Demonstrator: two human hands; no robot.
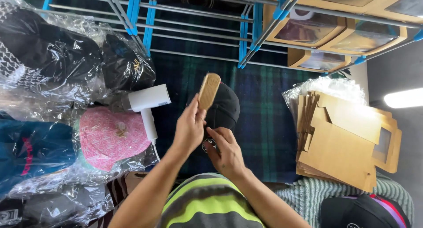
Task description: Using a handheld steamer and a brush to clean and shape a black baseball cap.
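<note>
My left hand [190,127] grips a small wooden brush [209,90] by its lower end, holding it upright over a black cap [225,108]. My right hand [224,149] pinches the near edge of that cap, close to a small white patch on it. The cap lies on a dark green and blue plaid cloth [264,122]. Both forearms reach forward from the bottom of the view, above a yellow and grey striped cap [210,206].
A white hair dryer [147,105] lies left of the cap. Bagged caps, one pink [112,137], pile up on the left. Flat cardboard boxes [348,140] stack on the right. A metal rack with blue joints [246,30] holds window boxes at the back.
</note>
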